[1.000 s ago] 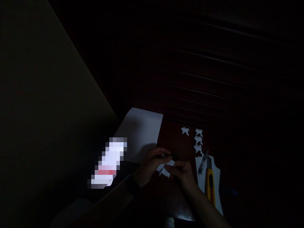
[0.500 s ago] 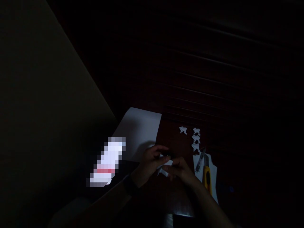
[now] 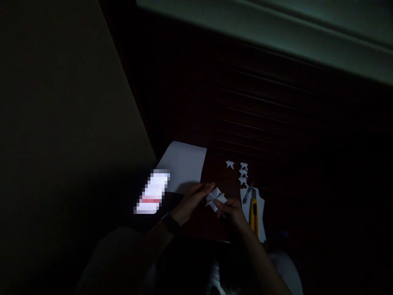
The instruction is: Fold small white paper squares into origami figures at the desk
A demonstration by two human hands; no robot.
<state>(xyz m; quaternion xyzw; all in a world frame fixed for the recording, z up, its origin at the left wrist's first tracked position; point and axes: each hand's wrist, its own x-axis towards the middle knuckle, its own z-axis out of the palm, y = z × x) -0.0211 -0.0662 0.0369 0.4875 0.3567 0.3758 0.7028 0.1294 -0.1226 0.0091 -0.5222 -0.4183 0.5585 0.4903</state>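
Note:
A small white folded paper (image 3: 216, 196) is held up over the dark table, its creased face with folds meeting at the middle turned upward. My right hand (image 3: 231, 209) pinches it from the right, thumb on top near its lower edge. My left hand (image 3: 193, 200) is at the paper's left, fingers stretched out together, the tips close to its upper left edge. Whether they touch it is hard to tell in the dim light. A dark band (image 3: 170, 223) circles my left wrist.
A large white sheet (image 3: 187, 162) lies at the back left, beside a bright pixelated phone-like screen (image 3: 152, 191). Several small folded paper figures (image 3: 243, 173) sit at the back right. Below them, a pen (image 3: 247, 193) and yellow utility knife (image 3: 253, 215) rest on paper sheets (image 3: 261, 213).
The folded paper has turned and spread to show its creased face. My left fingers have straightened from their grip on it. The head view has shifted, showing a pale band along the top.

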